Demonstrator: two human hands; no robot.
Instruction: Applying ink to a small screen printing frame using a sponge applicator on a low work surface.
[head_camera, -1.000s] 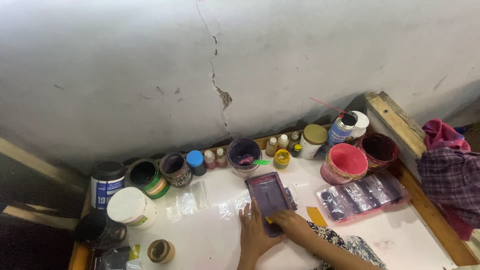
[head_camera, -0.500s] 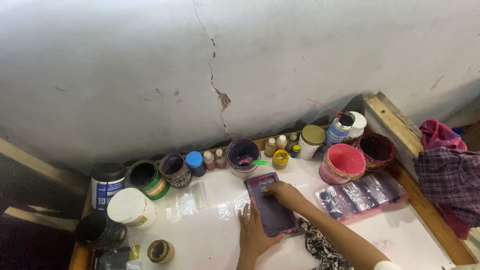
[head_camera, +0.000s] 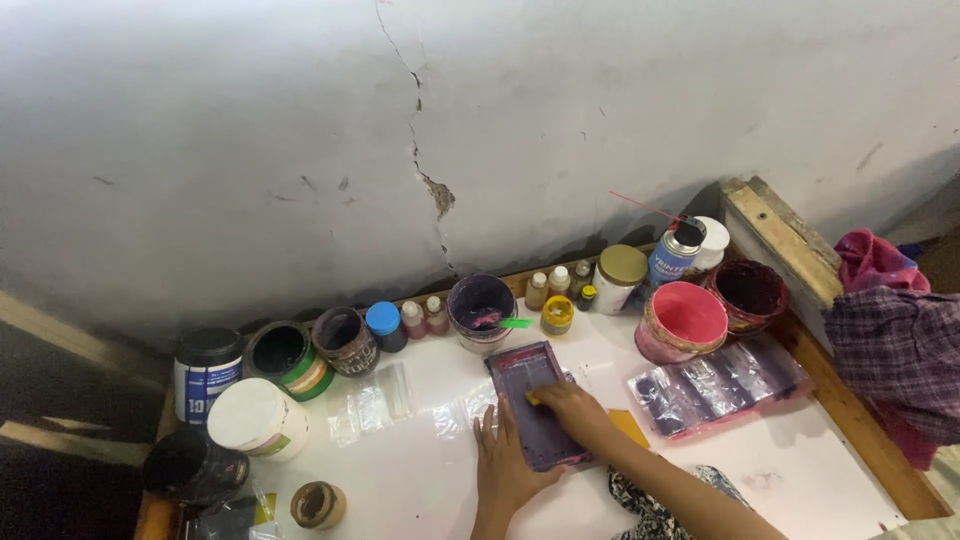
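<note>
small screen frame (head_camera: 532, 404), purple-stained, lies flat on the white table (head_camera: 420, 480) in front of the row of pots, near the centre of the bench. i note the scene left to right. far left: a dark jar with blue label (head_camera: 205, 370), a white lidded tub (head_camera: 257, 417), a black container (head_camera: 193, 467) and a tape roll (head_camera: 318, 504) at the near edge. next, a green-banded open can (head_camera: 286, 356), a dark open tin (head_camera: 343, 338) and a blue-capped bottle (head_camera: 384, 324). clear plastic sleeves (head_camera: 372, 405) lie flat beside the frame. behind the frame stands a purple-stained tub (head_camera: 481, 308) with a green stick across its rim.

left hand (head_camera: 507, 462): palm down, fingers spread and flat, pressing the near left edge of the frame; it grips nothing. right hand (head_camera: 568, 410): on the frame's mesh, fingers curled over a small yellow piece; i cannot tell how tightly it is pinched.

judgement: to do this step well, i would keep the left hand steadying the frame so it does not slide, and draw the yellow piece with even pressure along the mesh.

right of the hands: a yellow card (head_camera: 628, 426), a stained plastic sheet (head_camera: 712, 383), a pink tub (head_camera: 682, 320), a maroon tub (head_camera: 746, 294), and a checked cloth (head_camera: 900, 350) at the far right.
</note>
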